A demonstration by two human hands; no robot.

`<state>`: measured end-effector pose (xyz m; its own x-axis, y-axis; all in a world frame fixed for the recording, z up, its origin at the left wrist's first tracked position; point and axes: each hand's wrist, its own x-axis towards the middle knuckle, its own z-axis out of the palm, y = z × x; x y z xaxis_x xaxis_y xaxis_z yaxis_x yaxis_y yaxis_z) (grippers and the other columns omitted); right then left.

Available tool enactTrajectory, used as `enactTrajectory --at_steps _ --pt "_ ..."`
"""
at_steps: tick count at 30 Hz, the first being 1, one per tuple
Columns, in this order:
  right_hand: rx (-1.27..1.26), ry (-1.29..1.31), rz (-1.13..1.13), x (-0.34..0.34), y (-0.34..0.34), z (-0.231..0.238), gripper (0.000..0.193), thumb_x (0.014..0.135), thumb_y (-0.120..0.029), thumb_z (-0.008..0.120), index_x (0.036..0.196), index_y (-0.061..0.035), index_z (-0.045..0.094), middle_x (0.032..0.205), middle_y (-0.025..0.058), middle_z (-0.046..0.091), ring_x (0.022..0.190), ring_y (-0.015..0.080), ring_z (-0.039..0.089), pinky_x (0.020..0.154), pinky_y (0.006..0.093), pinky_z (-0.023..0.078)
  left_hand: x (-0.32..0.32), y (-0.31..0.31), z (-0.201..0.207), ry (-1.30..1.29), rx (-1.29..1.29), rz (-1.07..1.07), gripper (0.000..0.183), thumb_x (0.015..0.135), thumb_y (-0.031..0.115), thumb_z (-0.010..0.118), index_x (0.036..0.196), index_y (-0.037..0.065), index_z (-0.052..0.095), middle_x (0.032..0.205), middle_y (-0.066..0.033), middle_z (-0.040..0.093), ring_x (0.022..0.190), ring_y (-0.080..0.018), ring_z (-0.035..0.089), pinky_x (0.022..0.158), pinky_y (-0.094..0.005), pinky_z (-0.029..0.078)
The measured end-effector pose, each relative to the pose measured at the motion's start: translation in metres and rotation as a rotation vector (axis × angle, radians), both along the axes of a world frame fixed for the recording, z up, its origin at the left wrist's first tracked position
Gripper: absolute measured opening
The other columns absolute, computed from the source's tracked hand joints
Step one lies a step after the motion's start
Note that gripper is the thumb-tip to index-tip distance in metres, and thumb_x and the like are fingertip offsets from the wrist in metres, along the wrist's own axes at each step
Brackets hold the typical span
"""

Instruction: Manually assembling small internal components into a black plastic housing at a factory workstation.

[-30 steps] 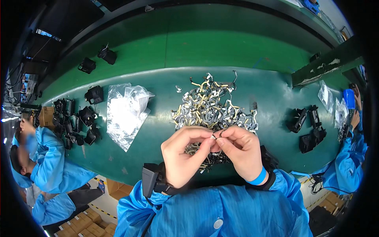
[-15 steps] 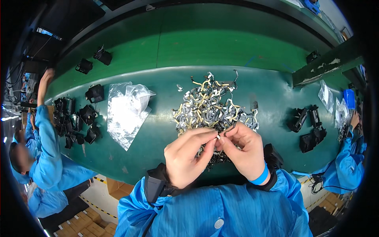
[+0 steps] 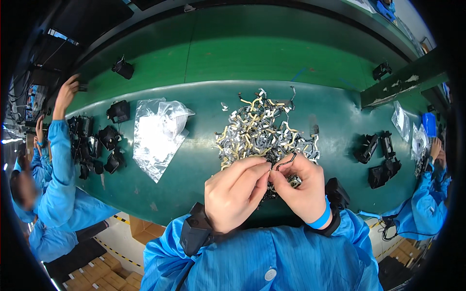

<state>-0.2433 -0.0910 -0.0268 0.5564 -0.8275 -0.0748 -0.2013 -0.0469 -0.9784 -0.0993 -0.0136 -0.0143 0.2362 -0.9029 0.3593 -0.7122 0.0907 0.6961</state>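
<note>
My left hand (image 3: 236, 190) and my right hand (image 3: 302, 186) meet fingertip to fingertip over the near side of a heap of short wire harnesses (image 3: 259, 128). Between them is a short black cable (image 3: 287, 161), pinched by my right thumb and forefinger, its loose part curving up over the right forefinger. My left thumb and fingers close on the other end of the same cable; that end is hidden by the fingertips. The heap mixes black, white and yellowish wires with small connectors. A black device is strapped to each wrist, and a blue band (image 3: 320, 219) circles the right one.
Clear plastic bags (image 3: 158, 133) lie left of the heap. Black moulded parts (image 3: 110, 138) cluster farther left, and more black parts (image 3: 385, 165) sit at the right. A co-worker's arm (image 3: 60, 140) reaches over the left end; another person (image 3: 426, 199) works at the right. A green post (image 3: 403, 87) stands far right.
My hands stay together; the white piece at the fingertips no longer shows, and more black cable does. The left co-worker's hand moved right, and one black part on the far green surface is gone.
</note>
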Motion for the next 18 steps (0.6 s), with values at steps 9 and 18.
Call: enactTrajectory --at_steps 9,18 --pt "-0.093 0.057 0.042 0.0018 0.0017 0.0054 0.013 0.080 0.000 0.070 0.084 0.0000 0.058 0.072 0.0065 0.066 0.065 0.0119 0.066 0.060 0.0260 0.052 0.0031 0.0009 -0.0068 -0.014 -0.050 -0.015 0.022 0.072 -0.002 0.073 0.092 0.004 0.066 0.096 -0.0062 0.068 0.067 -0.0216 0.066 0.059 -0.0308 0.054" --pt "-0.081 0.071 0.065 0.0034 0.0013 0.0090 0.012 0.080 0.000 0.069 0.085 0.0006 0.058 0.071 0.0065 0.065 0.065 0.0125 0.066 0.060 0.0263 0.052 0.0063 0.0018 -0.0039 0.043 -0.013 -0.004 0.021 0.073 -0.001 0.074 0.092 0.004 0.066 0.095 -0.0059 0.068 0.064 -0.0216 0.065 0.057 -0.0306 0.053"
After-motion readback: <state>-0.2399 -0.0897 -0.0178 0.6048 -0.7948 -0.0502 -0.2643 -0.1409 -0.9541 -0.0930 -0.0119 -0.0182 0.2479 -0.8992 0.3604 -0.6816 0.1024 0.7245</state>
